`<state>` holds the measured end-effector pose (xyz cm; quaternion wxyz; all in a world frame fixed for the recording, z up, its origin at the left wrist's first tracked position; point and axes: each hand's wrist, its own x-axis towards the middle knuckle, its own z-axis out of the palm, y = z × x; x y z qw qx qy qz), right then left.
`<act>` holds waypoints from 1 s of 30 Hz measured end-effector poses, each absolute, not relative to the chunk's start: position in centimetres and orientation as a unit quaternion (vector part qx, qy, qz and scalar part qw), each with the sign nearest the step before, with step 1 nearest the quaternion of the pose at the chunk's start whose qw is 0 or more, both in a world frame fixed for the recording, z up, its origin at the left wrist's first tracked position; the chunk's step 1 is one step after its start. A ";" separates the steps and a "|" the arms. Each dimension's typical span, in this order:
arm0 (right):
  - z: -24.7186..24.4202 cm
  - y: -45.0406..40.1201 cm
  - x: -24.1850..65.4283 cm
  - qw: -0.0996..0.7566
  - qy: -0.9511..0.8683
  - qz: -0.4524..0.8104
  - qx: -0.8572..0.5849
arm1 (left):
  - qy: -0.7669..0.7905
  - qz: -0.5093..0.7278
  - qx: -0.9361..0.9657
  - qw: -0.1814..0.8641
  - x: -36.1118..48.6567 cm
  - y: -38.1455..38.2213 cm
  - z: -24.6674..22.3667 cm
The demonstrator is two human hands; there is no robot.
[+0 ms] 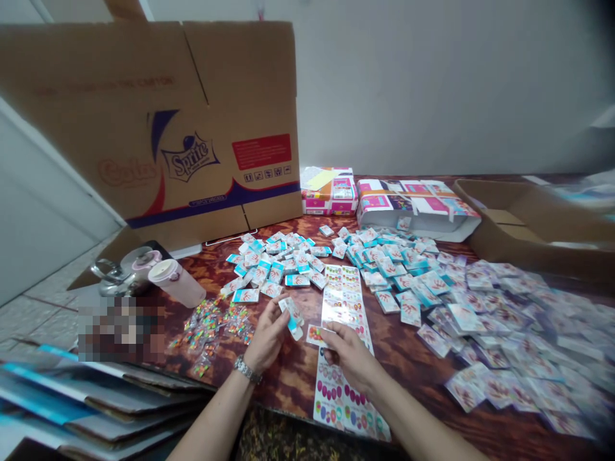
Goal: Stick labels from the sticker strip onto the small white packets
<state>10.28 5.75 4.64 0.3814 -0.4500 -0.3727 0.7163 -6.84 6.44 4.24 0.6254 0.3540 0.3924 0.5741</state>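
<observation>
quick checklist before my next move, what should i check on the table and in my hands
1. Left hand holds a packet: ok, white and blue, gripped in the fingers.
2. Right hand holds a sticker piece: ok, pinched at one end.
3. Packet seal: cannot tell, the fingers and the small size hide it.
4. Sticker sheet clear of the table edge: not ok, its near end reaches the front edge.
5. Cup away from the hands: ok, upright beyond the left hand.
6. Loose packets off the sticker sheet: ok, the piles lie to either side.
</observation>
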 end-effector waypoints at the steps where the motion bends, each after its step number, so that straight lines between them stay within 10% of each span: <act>1: 4.7 5.6 10.0 0.379 -0.366 0.722 -0.449 | 0.389 0.581 0.345 0.626 -6.8 6.1 4.3; 22: 4.9 5.7 11.2 0.347 -0.560 0.633 -0.407 | 0.469 0.416 0.624 0.467 -8.8 3.7 5.8; 30: 4.7 6.0 11.6 0.326 -0.655 0.517 -0.444 | 0.507 0.222 0.823 0.128 -8.2 2.4 4.8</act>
